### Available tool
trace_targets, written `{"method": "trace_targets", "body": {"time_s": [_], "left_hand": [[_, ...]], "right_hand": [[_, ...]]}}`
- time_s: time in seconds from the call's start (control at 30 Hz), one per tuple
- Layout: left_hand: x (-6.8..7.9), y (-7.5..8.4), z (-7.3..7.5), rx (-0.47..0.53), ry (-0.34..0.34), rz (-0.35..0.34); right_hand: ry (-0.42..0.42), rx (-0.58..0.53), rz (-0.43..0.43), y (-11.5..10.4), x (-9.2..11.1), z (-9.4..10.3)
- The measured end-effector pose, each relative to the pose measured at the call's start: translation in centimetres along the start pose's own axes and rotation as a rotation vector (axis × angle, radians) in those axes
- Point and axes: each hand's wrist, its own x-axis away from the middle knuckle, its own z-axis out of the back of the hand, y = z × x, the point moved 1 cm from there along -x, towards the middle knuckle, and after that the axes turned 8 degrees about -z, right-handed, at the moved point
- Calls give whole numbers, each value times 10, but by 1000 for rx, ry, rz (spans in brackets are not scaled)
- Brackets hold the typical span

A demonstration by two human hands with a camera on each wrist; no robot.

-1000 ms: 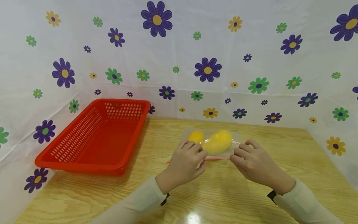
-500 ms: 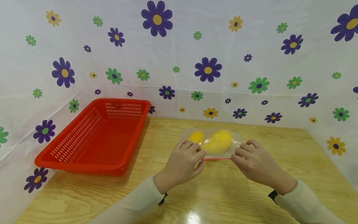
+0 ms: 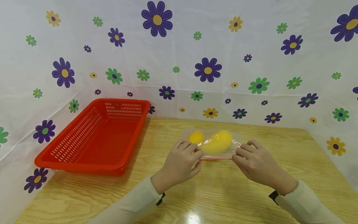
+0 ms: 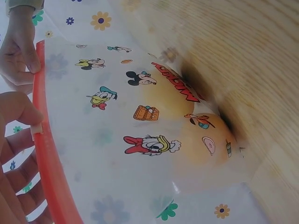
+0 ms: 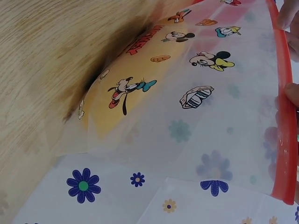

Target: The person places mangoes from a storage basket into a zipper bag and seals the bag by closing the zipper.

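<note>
A clear zipper bag (image 4: 105, 165) with cartoon prints lies on the table, its red zip edge (image 3: 215, 159) raised toward me. Inside are a small yellow rounded piece (image 3: 196, 137) and a larger, longer yellow one (image 3: 221, 140); their kind is blurred by the plastic. My left hand (image 3: 179, 163) pinches the pale zipper slider (image 4: 36, 128) between thumb and finger, as the left wrist view shows. With my right hand (image 3: 258, 165) I grip the zip edge near its right end. The strip is stretched between both hands, and the fingers cover its ends in the head view.
To the left stands a red plastic basket (image 3: 128, 155) with slotted walls, with nothing seen in it. The wooden table (image 3: 223, 199) ends at a white flowered cloth (image 3: 179, 46) behind and at both sides.
My left hand has slid a little to the left along the red zip edge, so more of the strip shows between the hands. The right hand has shifted very slightly right.
</note>
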Motion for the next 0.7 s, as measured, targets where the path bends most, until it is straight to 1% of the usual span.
{"method": "trace_targets", "body": {"time_s": [0.27, 0.5, 0.7], "left_hand": [[2, -2, 2, -3, -13, 2], [3, -3, 5, -4, -9, 1], [6, -6, 4, -4, -14, 2]], "right_hand": [[4, 1, -4, 1, 1, 0], [1, -2, -2, 2, 2, 0], [-1, -5, -2, 2, 2, 1]]}}
